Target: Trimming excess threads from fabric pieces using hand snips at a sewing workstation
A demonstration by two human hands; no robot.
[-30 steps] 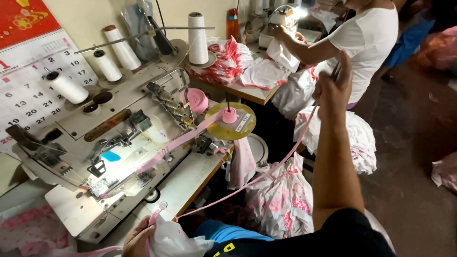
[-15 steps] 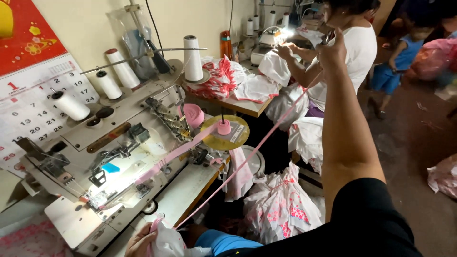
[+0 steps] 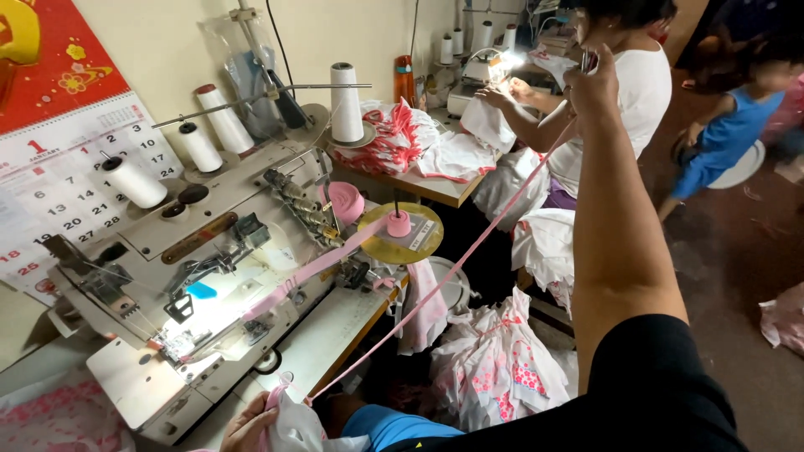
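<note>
A pink binding tape (image 3: 452,272) runs taut between the two hands. The right hand (image 3: 591,84), raised high at the end of a straight arm, has its fingers pinched closed on the tape's upper end. Down by the left hand's (image 3: 249,423) fingers, the tape's lower end meets white fabric (image 3: 297,427), which those fingers clutch. Beyond the left fingers stands an industrial sewing machine (image 3: 209,276) with white thread cones (image 3: 346,100). Farther left hangs a rectangular wall calendar (image 3: 59,159), red above, white below.

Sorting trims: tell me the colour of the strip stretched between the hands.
Pink strip, clearest in the head view.
</note>
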